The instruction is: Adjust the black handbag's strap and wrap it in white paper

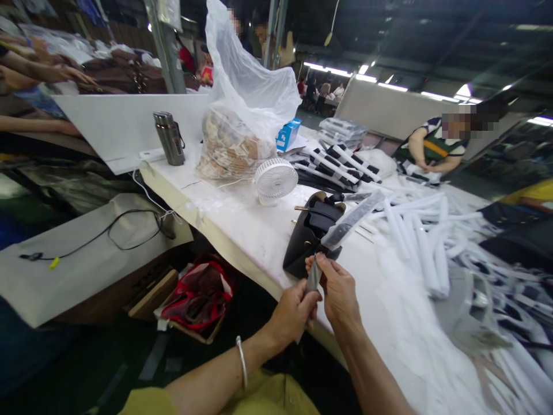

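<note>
Just in front of me, at the table's near edge, a black handbag (302, 242) stands with a handle wrapped in clear plastic (352, 219) sticking up to the right. My left hand (297, 305) is closed around a grey strip (314, 275) that looks like a strap or sheet of material. The upper end of that strip is pinched by my right hand (337, 282), close against the bag's front. Between the two hands the strip runs taut and slightly twisted. Its lower end hangs below my left fist, partly hidden.
A white fan (276, 180), a large plastic bag of scraps (235, 144) and a steel flask (170, 141) stand on the table (242, 230). White-wrapped handles (423, 248) pile up at right. A red-lined box (199, 297) sits below left. A co-worker (436, 141) works across the table.
</note>
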A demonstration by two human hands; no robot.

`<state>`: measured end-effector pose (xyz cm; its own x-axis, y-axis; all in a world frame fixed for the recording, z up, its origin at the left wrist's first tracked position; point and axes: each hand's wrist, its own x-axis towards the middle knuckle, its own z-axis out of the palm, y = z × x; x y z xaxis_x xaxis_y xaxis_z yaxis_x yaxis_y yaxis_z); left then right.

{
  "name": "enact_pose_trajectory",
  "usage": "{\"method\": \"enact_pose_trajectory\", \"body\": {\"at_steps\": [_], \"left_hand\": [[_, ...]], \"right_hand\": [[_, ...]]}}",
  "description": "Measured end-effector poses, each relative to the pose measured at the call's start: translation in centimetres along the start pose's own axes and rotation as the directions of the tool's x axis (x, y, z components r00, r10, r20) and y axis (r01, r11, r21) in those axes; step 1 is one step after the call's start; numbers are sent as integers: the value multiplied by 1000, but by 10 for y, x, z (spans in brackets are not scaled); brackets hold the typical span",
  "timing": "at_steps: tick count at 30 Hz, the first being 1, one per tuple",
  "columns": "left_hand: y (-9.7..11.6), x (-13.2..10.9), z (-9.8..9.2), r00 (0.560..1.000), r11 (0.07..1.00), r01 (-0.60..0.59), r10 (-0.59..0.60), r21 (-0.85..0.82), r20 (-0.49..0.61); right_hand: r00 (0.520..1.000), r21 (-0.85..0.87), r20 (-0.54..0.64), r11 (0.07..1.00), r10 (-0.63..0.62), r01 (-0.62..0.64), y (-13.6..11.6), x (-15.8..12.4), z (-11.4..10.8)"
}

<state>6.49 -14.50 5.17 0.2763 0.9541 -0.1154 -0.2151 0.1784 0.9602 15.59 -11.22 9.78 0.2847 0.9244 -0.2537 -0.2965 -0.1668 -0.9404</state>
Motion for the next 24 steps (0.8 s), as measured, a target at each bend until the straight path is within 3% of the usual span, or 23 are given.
{"method": "enact_pose_trajectory", "body": {"at_steps": [5, 8, 11, 14, 16, 20, 22, 24], "left_hand": [[-45, -22, -2, 1000, 985, 17, -21, 173, 19], [-69, -29, -8, 997, 969, 35, -50, 244, 56], [-80, -27, -8, 995, 970, 53, -72, 238, 72], [-74, -24, -7, 991, 958, 48, -81, 281, 110], [-62, -24, -12, 980, 926, -16, -60, 377, 191], [-40, -26, -41, 943, 825, -176, -15, 537, 331], [-31, -21, -60, 963, 809, -150, -9, 569, 268], [-19, -7, -79, 992, 820, -87, 17, 566, 127]], "right_hand": [[999, 39, -11, 998, -45, 46, 5, 1, -8], [998, 18, 58, 999, 26, -27, 2, -2, -10], [980, -58, 155, 991, 129, -121, -3, -7, -8], [975, -71, 182, 990, 130, -119, -3, -10, -4], [979, -21, 175, 995, 103, -101, -1, -7, -6], [973, 21, 200, 993, 113, -120, 0, 6, -29], [972, -2, 195, 991, 129, -131, -3, 11, -49], [975, -40, 165, 989, 150, -145, -7, 15, -73]]}}
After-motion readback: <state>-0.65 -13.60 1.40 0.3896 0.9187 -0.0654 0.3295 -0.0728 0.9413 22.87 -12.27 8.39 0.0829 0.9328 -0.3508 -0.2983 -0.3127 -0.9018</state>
